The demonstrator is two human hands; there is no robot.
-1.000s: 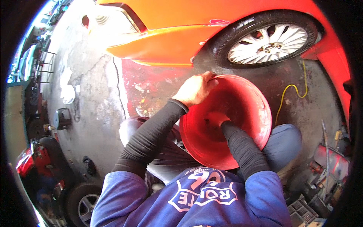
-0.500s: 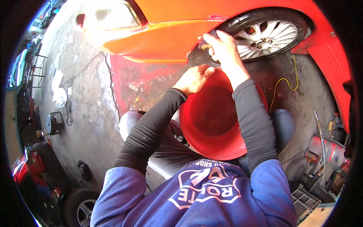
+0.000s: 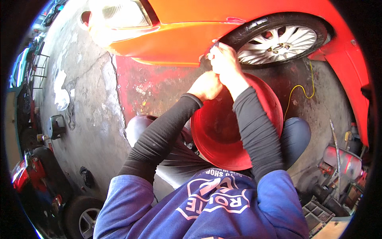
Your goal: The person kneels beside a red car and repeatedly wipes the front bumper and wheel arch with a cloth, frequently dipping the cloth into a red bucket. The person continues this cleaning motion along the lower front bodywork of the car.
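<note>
My right hand (image 3: 226,60) is closed at the rear lower corner of the orange-red car bumper (image 3: 179,49), in front of the wheel (image 3: 278,44). Whatever its fingers grip is hidden by the hand and the glare. Just below and left of it, my left hand (image 3: 207,85) is curled shut against the right wrist and palm. What it holds, if anything, does not show. Under both forearms a round red tub (image 3: 223,137) stands between my knees, its wide mouth facing up.
A yellow cord (image 3: 298,86) lies on the floor below the wheel. Tools and a clear container (image 3: 342,162) crowd the right side. At left are a dark stool-like object (image 3: 56,126), a white plastic piece (image 3: 61,93) and a loose tyre (image 3: 85,219).
My right hand has moved slightly down and left, beside the bumper corner. The left hand has shifted a little right and curled its thumb in, so the two hands now meet.
</note>
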